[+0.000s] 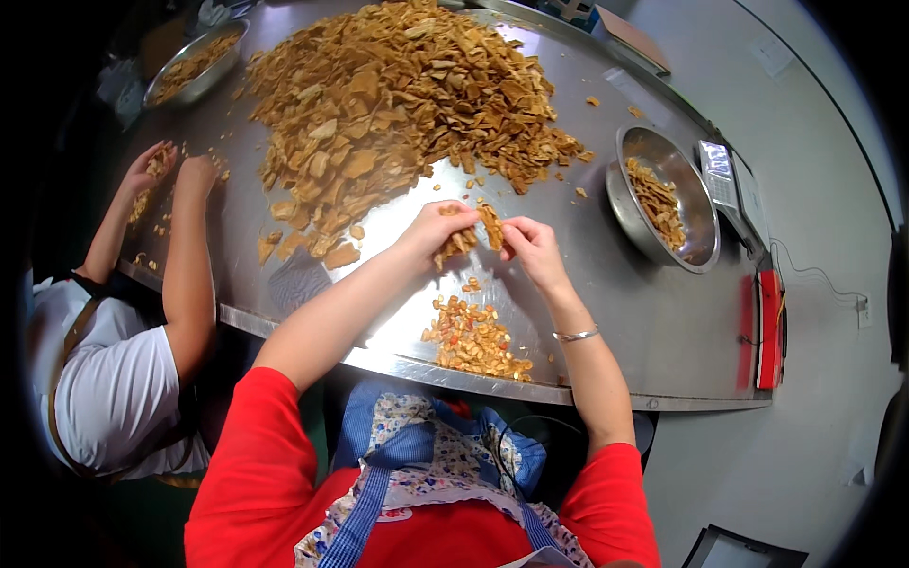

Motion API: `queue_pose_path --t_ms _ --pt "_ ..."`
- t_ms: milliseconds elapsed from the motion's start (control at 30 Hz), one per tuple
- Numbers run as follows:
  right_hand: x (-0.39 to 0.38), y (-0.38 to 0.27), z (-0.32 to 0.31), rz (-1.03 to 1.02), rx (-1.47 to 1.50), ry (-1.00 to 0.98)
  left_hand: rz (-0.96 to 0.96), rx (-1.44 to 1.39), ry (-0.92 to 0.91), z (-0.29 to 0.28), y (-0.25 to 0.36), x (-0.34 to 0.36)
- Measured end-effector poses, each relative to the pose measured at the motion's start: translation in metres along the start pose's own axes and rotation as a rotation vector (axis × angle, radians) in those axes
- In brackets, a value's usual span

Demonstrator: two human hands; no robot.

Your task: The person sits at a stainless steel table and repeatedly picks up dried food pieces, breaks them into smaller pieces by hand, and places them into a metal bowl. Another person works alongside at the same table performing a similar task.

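Note:
My left hand (445, 227) is closed around several golden-brown flat pieces (456, 244) above the middle of the steel table (663, 350). Beside it, my right hand (525, 241) pinches an elongated brown piece (490, 224). A large heap of similar pieces (398, 85) covers the far middle of the table. Toward me, below my hands, lies a small pile of nut-like bits and crumbs (478, 336) with some reddish ones.
A steel bowl of pieces (658, 199) stands right, beside a scale (720, 175) and red object (770, 327). Another bowl (189, 66) stands back left. At left, a co-worker in white (114, 369) works over scattered bits. A box (625, 38) sits along the far edge.

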State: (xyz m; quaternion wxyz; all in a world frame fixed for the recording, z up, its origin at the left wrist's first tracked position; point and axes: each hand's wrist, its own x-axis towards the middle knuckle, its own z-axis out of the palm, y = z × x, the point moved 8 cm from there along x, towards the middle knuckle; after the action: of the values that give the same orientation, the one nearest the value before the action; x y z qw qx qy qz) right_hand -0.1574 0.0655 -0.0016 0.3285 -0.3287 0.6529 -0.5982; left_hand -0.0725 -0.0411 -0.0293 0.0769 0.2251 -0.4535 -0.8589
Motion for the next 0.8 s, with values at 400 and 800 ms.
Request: queue_pose_path --t_ms 400,800 --pt "0.011 0.015 -0.016 -0.196 -0.535 0.124 0.022 -0.229 -0.310 0.232 0.058 0.089" --pt "0.003 0.002 -0.058 -0.053 -0.239 0.442 0.745 0.611 -0.114 0.215 0.084 0.078"
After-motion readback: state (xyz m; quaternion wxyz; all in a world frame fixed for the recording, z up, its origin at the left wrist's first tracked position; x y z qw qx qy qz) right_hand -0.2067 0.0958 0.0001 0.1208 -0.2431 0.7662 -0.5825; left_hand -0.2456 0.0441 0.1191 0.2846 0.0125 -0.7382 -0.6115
